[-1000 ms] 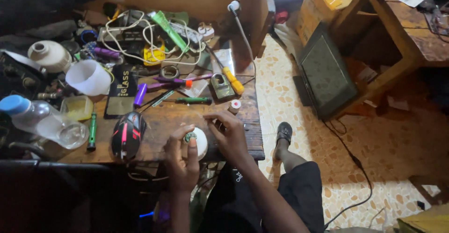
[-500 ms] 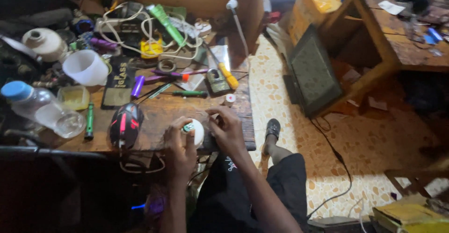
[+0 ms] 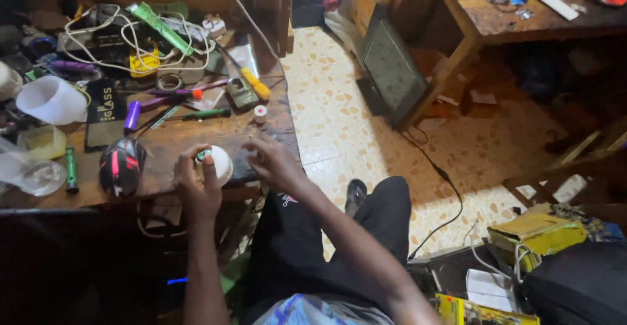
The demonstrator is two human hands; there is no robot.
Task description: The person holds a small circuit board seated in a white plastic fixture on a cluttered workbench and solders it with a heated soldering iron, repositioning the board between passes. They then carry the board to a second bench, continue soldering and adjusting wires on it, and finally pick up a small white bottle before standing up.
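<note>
Since half a second ago my right hand (image 3: 274,162) has come off the white round bulb (image 3: 217,164); it now hovers just beside it, fingers spread and loose, gripping nothing. My left hand (image 3: 196,185) stays wrapped around that one bulb, fingers curled over its near side, holding it at the front edge of the wooden bench (image 3: 196,136). I see a bit of green at the bulb's top, but it is too small to make out.

Just left of my left hand lies one black mouse (image 3: 121,165) with pink stripes. Further left sits one green marker (image 3: 69,168), and beyond it one clear plastic bottle (image 3: 29,175) on its side. Ahead of my right hand I count one small roll of white tape (image 3: 260,113) and one yellow-handled screwdriver (image 3: 253,83). Ahead of my left hand sit one purple cylinder (image 3: 132,114) and one black packet (image 3: 106,111). One white cup (image 3: 52,100) stands beyond the packet, and a tangle of white cables (image 3: 130,34) lies at the far end.
</note>
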